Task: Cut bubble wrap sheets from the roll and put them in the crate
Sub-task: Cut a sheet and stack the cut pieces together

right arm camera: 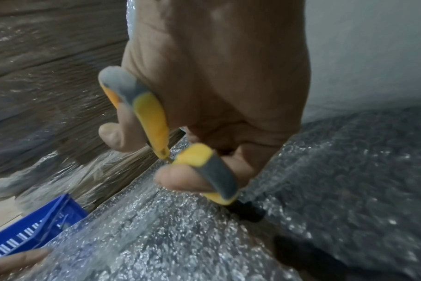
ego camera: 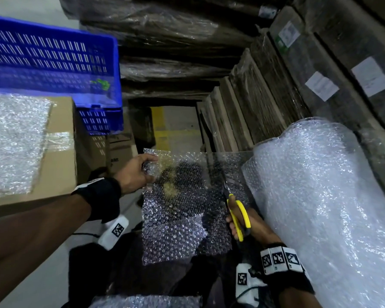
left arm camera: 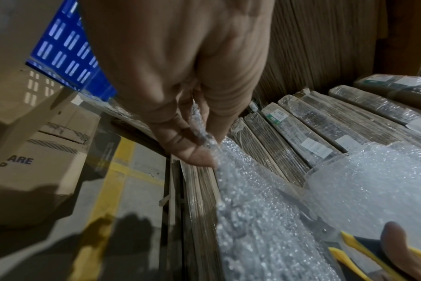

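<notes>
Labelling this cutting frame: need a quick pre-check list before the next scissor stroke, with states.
1. Left hand pinches the far corner of the clear bubble wrap sheet: ok.
2. Right hand grips the yellow-handled scissors, fingers through the loops: ok.
3. Blades sit in the sheet beside the big white bubble wrap roll, away from the left hand's fingers: ok.
4. Sheet pulled taut between pinch and roll: cannot tell; it looks fairly flat.
5. Cut runs straight: cannot tell; the line is hard to see.
6. Blue slotted plastic crate is in view to the left, on cardboard boxes: ok.
</notes>
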{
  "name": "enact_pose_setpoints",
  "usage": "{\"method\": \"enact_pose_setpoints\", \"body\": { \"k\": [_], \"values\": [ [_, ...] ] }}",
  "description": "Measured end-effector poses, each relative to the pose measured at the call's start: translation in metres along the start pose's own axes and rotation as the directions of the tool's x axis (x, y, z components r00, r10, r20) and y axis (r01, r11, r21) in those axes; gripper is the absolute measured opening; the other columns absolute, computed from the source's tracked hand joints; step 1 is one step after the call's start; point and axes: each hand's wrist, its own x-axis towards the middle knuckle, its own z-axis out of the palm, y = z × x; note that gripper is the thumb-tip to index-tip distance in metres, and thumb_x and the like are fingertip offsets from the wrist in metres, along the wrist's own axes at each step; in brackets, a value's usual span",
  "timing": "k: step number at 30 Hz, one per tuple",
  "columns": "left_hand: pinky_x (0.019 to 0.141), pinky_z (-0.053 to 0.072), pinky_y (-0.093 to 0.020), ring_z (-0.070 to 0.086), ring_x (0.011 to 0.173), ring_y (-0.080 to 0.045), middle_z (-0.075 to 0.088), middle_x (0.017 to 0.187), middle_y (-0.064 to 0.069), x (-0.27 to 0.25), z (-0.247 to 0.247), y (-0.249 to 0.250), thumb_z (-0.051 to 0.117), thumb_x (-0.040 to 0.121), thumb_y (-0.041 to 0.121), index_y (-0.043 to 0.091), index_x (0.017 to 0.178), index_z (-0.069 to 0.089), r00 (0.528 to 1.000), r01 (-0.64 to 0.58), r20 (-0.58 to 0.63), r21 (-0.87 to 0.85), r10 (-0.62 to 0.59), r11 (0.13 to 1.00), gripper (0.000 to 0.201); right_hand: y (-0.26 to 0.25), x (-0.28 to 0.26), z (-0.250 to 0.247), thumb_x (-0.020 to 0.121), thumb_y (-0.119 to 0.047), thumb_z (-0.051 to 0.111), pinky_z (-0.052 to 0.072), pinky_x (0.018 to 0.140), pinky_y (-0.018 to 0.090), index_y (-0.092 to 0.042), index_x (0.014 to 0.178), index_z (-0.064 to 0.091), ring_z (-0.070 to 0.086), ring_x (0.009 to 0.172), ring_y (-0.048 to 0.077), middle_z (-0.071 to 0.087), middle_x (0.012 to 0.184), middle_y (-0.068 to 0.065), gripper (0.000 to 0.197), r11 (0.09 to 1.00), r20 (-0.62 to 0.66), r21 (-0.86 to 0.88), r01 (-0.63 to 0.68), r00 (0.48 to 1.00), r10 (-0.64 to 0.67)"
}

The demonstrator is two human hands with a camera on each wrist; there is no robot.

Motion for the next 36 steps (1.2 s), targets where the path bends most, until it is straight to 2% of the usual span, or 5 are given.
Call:
{"method": "enact_pose_setpoints", "body": {
  "k": [4,14,18,24,36],
  "values": [
    [0.065,0.055,-0.022,0.069,0.086,-0.033,0.049,0.134,0.003,-0.002,0.003,0.0,0.075,0.083,-0.001,0.021,0.137,0.051,1.0,0.01,-0.017,-0.011,-0.011,1.0,0.063,0.0,0.005,-0.001,0.06,-0.073,0.063,0.045,0.04,0.024,-0.003,0.07,0.062,0.053,0.041,0.02,0.056,0.054,0.01,0.071,1.0,-0.033,-0.007,0.026,0.999,-0.026],
    [0.063,0.052,-0.022,0.064,0.073,-0.008,0.057,0.126,-0.004,-0.001,0.002,-0.006,0.075,0.084,-0.002,0.031,0.127,0.053,0.999,-0.017,-0.033,-0.048,0.015,0.999,0.059,-0.002,0.013,0.001,0.058,-0.076,0.063,0.043,0.044,0.026,-0.004,0.07,0.061,0.05,0.045,0.02,0.054,0.055,0.009,0.073,0.998,0.023,0.064,0.019,1.0,-0.021],
    [0.069,0.055,-0.029,0.064,0.082,-0.014,0.058,0.125,-0.003,-0.001,0.0,-0.007,0.074,0.084,-0.002,0.042,0.116,0.054,0.999,-0.033,-0.038,-0.057,0.031,0.998,0.059,-0.001,0.018,0.003,0.058,-0.076,0.061,0.042,0.042,0.025,-0.003,0.069,0.06,0.05,0.042,0.019,0.053,0.051,0.007,0.074,0.998,0.038,0.063,0.008,0.999,-0.01],
    [0.075,0.061,-0.038,0.068,0.096,-0.025,0.051,0.137,0.001,-0.002,0.0,-0.009,0.074,0.083,-0.001,0.037,0.124,0.053,1.0,-0.027,-0.018,-0.066,0.026,0.997,0.06,-0.002,0.022,0.003,0.059,-0.079,0.06,0.038,0.04,0.023,-0.005,0.068,0.059,0.049,0.039,0.02,0.051,0.05,0.007,0.074,0.999,0.009,0.04,0.033,0.999,-0.034],
    [0.086,0.059,-0.045,0.065,0.105,-0.023,0.051,0.141,-0.002,-0.005,-0.002,-0.005,0.077,0.081,-0.001,0.047,0.115,0.057,0.998,-0.045,-0.042,-0.102,0.041,0.994,0.062,-0.016,0.028,0.005,0.06,-0.071,0.065,0.037,0.038,0.022,-0.007,0.072,0.059,0.046,0.036,0.018,0.051,0.052,0.007,0.066,0.991,0.02,0.131,0.041,0.999,-0.044]
  ]
}}
